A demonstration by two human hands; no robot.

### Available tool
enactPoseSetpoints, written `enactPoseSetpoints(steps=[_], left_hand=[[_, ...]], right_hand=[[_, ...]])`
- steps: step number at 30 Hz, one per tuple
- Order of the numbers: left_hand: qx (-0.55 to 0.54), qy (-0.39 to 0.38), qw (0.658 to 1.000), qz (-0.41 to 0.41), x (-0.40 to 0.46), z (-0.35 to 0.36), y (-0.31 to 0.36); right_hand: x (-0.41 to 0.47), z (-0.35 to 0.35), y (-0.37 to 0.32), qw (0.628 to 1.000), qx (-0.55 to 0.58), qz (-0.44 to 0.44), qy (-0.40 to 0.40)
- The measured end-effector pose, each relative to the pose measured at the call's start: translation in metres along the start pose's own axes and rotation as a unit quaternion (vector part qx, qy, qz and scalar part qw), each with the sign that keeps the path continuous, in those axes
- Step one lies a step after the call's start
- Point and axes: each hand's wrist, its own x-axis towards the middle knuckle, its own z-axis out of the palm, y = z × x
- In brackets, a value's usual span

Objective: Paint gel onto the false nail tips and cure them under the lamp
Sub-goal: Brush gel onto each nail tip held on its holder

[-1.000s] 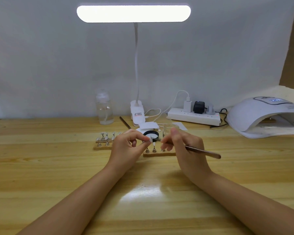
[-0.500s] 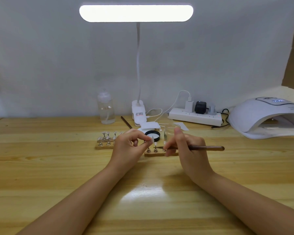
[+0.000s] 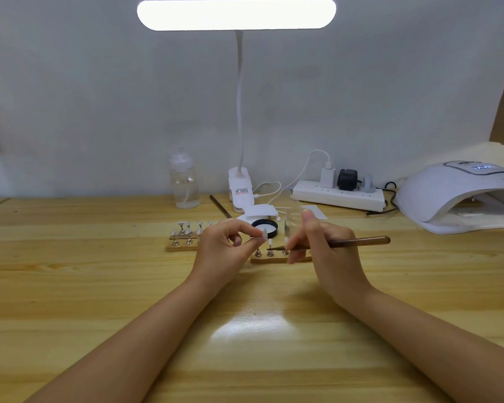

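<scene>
Left hand (image 3: 224, 245) pinching a false nail tip (image 3: 264, 231) on its small stand, raised just above wooden holder (image 3: 274, 258). Right hand (image 3: 323, 242) gripping brush (image 3: 358, 242), bristle end pointing left at the tip. Behind: black-rimmed gel pot (image 3: 264, 227), open, contents white; clear jar (image 3: 293, 225), contents can't tell. Curing lamp (image 3: 460, 193) far right on worktop (image 3: 99, 286), well apart. More tips on second holder (image 3: 181, 246), left.

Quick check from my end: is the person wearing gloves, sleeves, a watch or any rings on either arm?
None that the head view shows. The left hand and right hand are bare, with no gloves or rings visible. Both forearms are uncovered up to the frame edge: no sleeves, watch, bracelets or markings. The fingernails look short and plain.
</scene>
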Motion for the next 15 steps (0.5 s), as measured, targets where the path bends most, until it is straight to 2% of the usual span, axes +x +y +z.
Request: enactPoseSetpoints(steps=[4,9,13,15], left_hand=[[0.001,0.002,1.000,-0.007,-0.0004,-0.0005,0.0016],[0.001,0.001,1.000,-0.006,-0.0002,-0.0009,0.0013],[-0.008,0.012,1.000,0.002,0.0004,-0.0007,-0.0011],[-0.014,0.013,1.000,0.004,0.0003,-0.0006,-0.0015]], right_hand=[[0.0012,-0.0009,0.0012,0.998,-0.035,-0.053,0.004],[-0.0021,0.0026,-0.0020,1.000,-0.001,0.010,-0.029],[0.0000,0.0006,0.0004,0.996,-0.065,-0.054,-0.016],[0.0004,0.0002,-0.0002,0.996,-0.075,-0.047,-0.023]])
